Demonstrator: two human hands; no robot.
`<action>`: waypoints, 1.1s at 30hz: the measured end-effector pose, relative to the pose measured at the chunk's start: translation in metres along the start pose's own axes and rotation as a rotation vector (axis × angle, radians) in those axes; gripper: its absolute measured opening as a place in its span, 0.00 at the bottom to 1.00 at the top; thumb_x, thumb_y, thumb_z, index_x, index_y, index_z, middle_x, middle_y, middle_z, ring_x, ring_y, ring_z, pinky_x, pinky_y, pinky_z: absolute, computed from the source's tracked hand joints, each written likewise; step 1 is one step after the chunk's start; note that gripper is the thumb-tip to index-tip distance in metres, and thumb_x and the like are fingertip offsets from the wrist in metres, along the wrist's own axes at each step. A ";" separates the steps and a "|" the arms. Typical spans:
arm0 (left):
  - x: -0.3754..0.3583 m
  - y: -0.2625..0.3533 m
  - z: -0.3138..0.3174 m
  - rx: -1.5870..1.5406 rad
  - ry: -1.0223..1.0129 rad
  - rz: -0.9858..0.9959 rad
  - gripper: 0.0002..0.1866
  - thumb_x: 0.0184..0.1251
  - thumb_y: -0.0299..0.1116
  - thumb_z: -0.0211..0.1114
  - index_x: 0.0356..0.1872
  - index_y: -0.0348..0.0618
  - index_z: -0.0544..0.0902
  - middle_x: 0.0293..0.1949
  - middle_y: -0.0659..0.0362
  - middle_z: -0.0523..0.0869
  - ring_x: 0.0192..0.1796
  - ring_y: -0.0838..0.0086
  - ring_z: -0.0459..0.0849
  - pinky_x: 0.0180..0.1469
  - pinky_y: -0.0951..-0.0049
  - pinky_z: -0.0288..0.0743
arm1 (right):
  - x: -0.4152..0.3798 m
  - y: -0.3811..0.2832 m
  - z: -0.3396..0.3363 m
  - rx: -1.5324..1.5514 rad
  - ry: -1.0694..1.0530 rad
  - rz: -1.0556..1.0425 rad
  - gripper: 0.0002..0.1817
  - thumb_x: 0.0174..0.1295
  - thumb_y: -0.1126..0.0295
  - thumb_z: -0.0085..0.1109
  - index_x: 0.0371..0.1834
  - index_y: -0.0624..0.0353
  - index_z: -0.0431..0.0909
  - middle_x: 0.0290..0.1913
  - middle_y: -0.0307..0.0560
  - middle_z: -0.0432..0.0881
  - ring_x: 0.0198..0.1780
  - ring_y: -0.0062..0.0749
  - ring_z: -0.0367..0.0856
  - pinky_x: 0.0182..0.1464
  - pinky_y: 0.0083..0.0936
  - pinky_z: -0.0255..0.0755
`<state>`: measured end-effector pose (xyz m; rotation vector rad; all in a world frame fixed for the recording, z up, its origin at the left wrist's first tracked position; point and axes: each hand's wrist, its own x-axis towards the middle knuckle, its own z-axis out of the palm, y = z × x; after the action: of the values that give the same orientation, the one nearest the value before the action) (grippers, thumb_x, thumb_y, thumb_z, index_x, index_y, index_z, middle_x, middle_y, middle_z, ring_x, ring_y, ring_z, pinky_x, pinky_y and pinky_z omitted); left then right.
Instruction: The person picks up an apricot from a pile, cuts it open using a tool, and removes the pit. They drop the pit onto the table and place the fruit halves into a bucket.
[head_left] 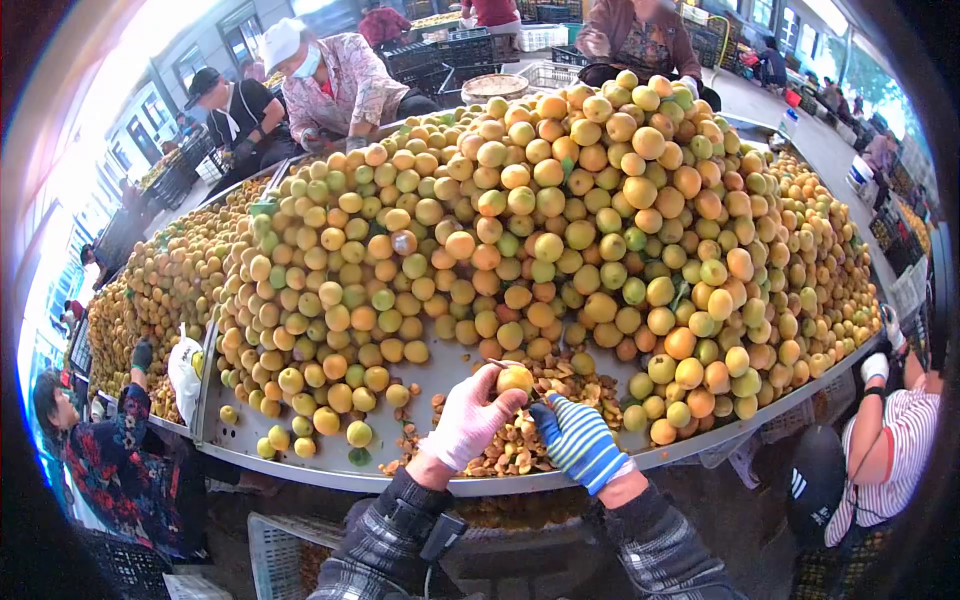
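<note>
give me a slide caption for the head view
Gloved left hand holds an apricot beside the striped-gloved right hand, before a heaped fruit pile.

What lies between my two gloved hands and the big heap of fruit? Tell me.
In the head view, a low pile of pits lies on the metal table between left hand, right hand and fruit heap.

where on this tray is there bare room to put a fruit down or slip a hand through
Bare metal shows along the near rim of the tray, left of the left hand, with only scattered fruit. A smaller bare patch lies between the big fruit pile and the pits. Everywhere else is heaped; the right hand sits close to the pile.
</note>
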<state>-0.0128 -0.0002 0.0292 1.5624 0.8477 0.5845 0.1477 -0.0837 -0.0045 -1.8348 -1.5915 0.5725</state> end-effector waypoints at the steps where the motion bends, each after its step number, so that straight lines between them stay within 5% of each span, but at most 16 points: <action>1: 0.001 -0.005 0.005 -0.001 0.002 0.001 0.24 0.71 0.47 0.61 0.57 0.37 0.74 0.47 0.59 0.83 0.50 0.79 0.79 0.55 0.75 0.72 | 0.001 0.002 0.001 0.045 0.022 -0.032 0.21 0.68 0.55 0.54 0.41 0.67 0.80 0.27 0.65 0.80 0.31 0.60 0.80 0.31 0.45 0.72; 3: 0.005 -0.025 0.025 -0.857 0.025 -0.002 0.34 0.66 0.58 0.61 0.60 0.38 0.71 0.50 0.53 0.82 0.55 0.67 0.79 0.59 0.68 0.71 | 0.001 0.003 0.005 0.060 0.065 -0.073 0.21 0.69 0.53 0.53 0.37 0.65 0.79 0.24 0.62 0.80 0.29 0.59 0.80 0.29 0.46 0.70; 4: 0.006 -0.029 0.033 -1.044 -0.057 -0.019 0.38 0.64 0.62 0.59 0.61 0.38 0.68 0.54 0.48 0.80 0.58 0.59 0.77 0.62 0.62 0.69 | 0.001 0.001 0.006 0.003 0.089 -0.065 0.21 0.69 0.53 0.53 0.38 0.64 0.78 0.23 0.61 0.79 0.28 0.59 0.80 0.28 0.46 0.70; 7: 0.007 -0.026 0.040 -1.282 -0.097 -0.127 0.37 0.65 0.60 0.60 0.60 0.36 0.69 0.55 0.46 0.80 0.61 0.58 0.75 0.64 0.62 0.67 | 0.001 0.000 0.006 -0.058 0.090 -0.046 0.21 0.69 0.51 0.51 0.40 0.62 0.76 0.21 0.59 0.78 0.25 0.57 0.79 0.25 0.46 0.68; 15: 0.001 -0.008 0.025 -0.693 0.082 0.098 0.28 0.69 0.41 0.64 0.63 0.36 0.67 0.58 0.48 0.78 0.59 0.62 0.79 0.63 0.65 0.72 | 0.000 -0.003 0.011 -0.150 0.021 -0.076 0.20 0.69 0.51 0.50 0.38 0.59 0.74 0.20 0.58 0.78 0.24 0.56 0.79 0.24 0.47 0.69; 20: 0.003 -0.014 0.027 -0.865 0.125 0.090 0.29 0.69 0.41 0.64 0.64 0.35 0.67 0.58 0.49 0.77 0.60 0.60 0.79 0.62 0.64 0.73 | 0.001 -0.006 0.010 -0.137 0.056 -0.084 0.20 0.69 0.51 0.50 0.37 0.60 0.74 0.19 0.57 0.77 0.23 0.56 0.79 0.24 0.46 0.69; 23: 0.009 -0.041 0.026 -1.289 -0.073 -0.142 0.29 0.71 0.45 0.61 0.62 0.32 0.68 0.58 0.48 0.78 0.59 0.60 0.80 0.62 0.64 0.74 | 0.002 0.000 0.014 -0.182 0.105 -0.092 0.20 0.69 0.51 0.51 0.37 0.60 0.74 0.18 0.56 0.77 0.22 0.55 0.78 0.23 0.46 0.69; 27: 0.002 -0.030 0.028 -1.027 0.061 -0.096 0.29 0.72 0.48 0.58 0.60 0.30 0.70 0.55 0.48 0.81 0.56 0.64 0.82 0.61 0.65 0.75 | 0.002 -0.002 0.017 -0.241 0.085 -0.070 0.20 0.68 0.51 0.51 0.37 0.59 0.74 0.17 0.55 0.77 0.21 0.54 0.78 0.23 0.45 0.69; 33: 0.001 -0.025 0.030 -0.395 0.327 0.095 0.21 0.69 0.29 0.63 0.60 0.35 0.73 0.48 0.56 0.82 0.48 0.76 0.82 0.52 0.77 0.76 | 0.002 -0.009 0.018 -0.178 0.016 -0.021 0.21 0.69 0.51 0.49 0.33 0.61 0.72 0.16 0.57 0.75 0.20 0.56 0.78 0.23 0.46 0.69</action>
<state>0.0066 -0.0169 -0.0003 1.1666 0.8401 1.0304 0.1297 -0.0778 -0.0105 -1.9435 -1.6965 0.4167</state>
